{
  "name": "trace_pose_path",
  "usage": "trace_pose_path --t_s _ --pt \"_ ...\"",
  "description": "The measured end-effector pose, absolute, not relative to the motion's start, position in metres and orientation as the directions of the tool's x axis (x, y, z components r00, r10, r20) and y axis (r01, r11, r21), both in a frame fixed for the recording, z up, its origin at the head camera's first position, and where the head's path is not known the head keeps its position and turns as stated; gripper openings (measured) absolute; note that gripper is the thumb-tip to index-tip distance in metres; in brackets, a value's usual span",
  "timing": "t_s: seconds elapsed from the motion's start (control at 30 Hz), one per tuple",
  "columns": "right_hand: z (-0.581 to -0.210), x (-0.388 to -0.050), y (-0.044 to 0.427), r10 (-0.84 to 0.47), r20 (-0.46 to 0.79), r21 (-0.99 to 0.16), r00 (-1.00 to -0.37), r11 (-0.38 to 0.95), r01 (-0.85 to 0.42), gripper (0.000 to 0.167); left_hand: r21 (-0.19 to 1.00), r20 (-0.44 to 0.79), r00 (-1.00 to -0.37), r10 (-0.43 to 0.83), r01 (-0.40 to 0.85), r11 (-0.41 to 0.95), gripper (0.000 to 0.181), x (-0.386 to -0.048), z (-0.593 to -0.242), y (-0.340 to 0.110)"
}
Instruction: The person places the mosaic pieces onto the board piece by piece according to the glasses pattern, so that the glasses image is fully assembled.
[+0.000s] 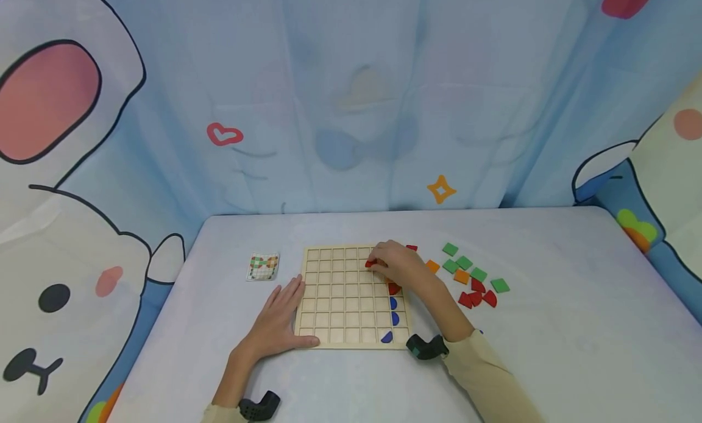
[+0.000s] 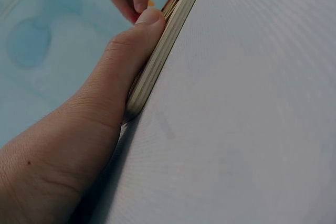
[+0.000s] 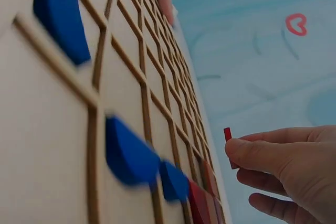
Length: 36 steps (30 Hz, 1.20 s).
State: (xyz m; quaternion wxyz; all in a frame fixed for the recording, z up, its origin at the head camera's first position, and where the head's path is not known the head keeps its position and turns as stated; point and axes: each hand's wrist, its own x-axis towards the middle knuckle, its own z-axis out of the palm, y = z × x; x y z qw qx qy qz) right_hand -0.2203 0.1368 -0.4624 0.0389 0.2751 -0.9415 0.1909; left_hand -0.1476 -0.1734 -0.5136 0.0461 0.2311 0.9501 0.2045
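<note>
A wooden grid board (image 1: 340,307) lies flat on the table. My left hand (image 1: 280,322) rests along its left side with fingers spread, the thumb (image 2: 149,19) on the front edge. Above the board's far part, my right hand (image 1: 397,264) pinches a small red piece (image 3: 228,136) between thumb and finger. In the right column sit blue half-round pieces (image 1: 395,318) and, farther up, a red piece (image 1: 393,288). The right hand partly hides the squares beyond that one.
Right of the board lie loose green squares (image 1: 464,263), orange squares (image 1: 462,277) and red wedge-like pieces (image 1: 475,298). A small patterned card (image 1: 262,267) lies left of the board. Behind the white-covered table (image 1: 576,325) hangs a blue printed curtain (image 1: 351,167).
</note>
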Motion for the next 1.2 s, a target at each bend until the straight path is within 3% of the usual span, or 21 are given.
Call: trace_pose_path --t_s 0.33,1.0,1.2 --pt "-0.475 -0.224 0.116 -0.486 0.222 -0.244 -0.845 0.811 -0.531 0.011 0.406 -0.013 -0.893 0.450 0.407 0.818 0.121 -0.148 -0.514 -0.172" --pt "-0.475 -0.220 0.115 -0.503 0.289 -0.201 -0.815 0.800 -0.565 0.006 0.405 -0.015 -0.893 0.450 0.406 0.819 0.122 -0.149 -0.518 -0.174" --pt "-0.470 -0.218 0.119 -0.481 0.272 -0.209 -0.833 0.816 -0.539 0.008 0.400 -0.020 -0.895 0.447 0.402 0.824 0.122 -0.149 -0.516 -0.173"
